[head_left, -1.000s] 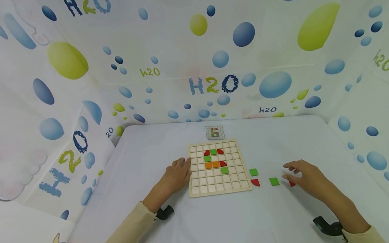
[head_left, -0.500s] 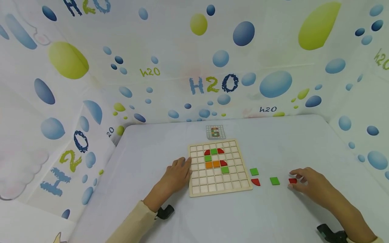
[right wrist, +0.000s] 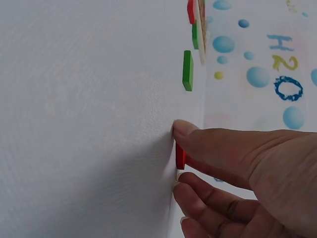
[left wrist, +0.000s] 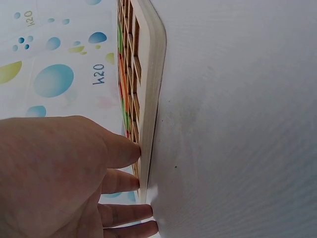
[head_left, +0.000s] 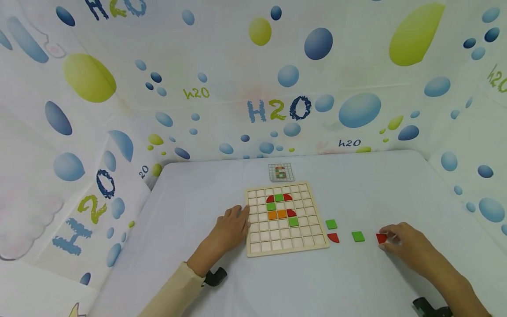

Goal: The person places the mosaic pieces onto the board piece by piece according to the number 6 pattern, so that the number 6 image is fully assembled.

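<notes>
A square wooden grid board [head_left: 258,247] lies on the table, several red, green and orange tiles set in its cells. My left hand [head_left: 229,229] rests at the board's left side, fingertips touching its edge; in the left wrist view the fingers [left wrist: 121,181] reach the pale rim [left wrist: 153,89] fairly straight. At the right, my right hand [head_left: 405,242] has thumb and fingers around a red tile [head_left: 381,238] on the table. The right wrist view shows this red tile [right wrist: 180,156] between thumb and fingertips, pinched at its sides.
Between board and right hand lie a green tile [head_left: 358,236], another green tile [head_left: 331,224] and a red quarter-round tile [head_left: 333,237]. Behind the board is a small pattern card [head_left: 281,172]. A printed cloth wall [head_left: 222,57] encloses the white table [head_left: 206,185].
My right hand has come down onto the red tile, and its thumb and fingers have closed around it. The left hand has stayed at the board's edge.
</notes>
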A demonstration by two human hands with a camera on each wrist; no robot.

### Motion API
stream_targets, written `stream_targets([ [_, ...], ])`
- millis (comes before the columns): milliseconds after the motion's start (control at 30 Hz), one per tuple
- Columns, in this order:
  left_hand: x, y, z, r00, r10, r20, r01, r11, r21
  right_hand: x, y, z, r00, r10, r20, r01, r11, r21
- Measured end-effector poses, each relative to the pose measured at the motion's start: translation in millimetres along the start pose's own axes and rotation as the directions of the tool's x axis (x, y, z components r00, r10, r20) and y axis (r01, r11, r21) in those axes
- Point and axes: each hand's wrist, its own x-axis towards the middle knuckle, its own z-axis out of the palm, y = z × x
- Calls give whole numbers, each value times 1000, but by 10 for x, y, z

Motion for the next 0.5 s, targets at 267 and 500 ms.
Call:
stream_targets([
  [267,6,7,19,1000,2,-14,-2,1000,0,-3,12,18,1000,16,9,-16,1000,0],
  [500,1,2,13,1000,4,-14,-4,1000,-6,-5,12,50,1000,3,-16,-3,1000,-4],
])
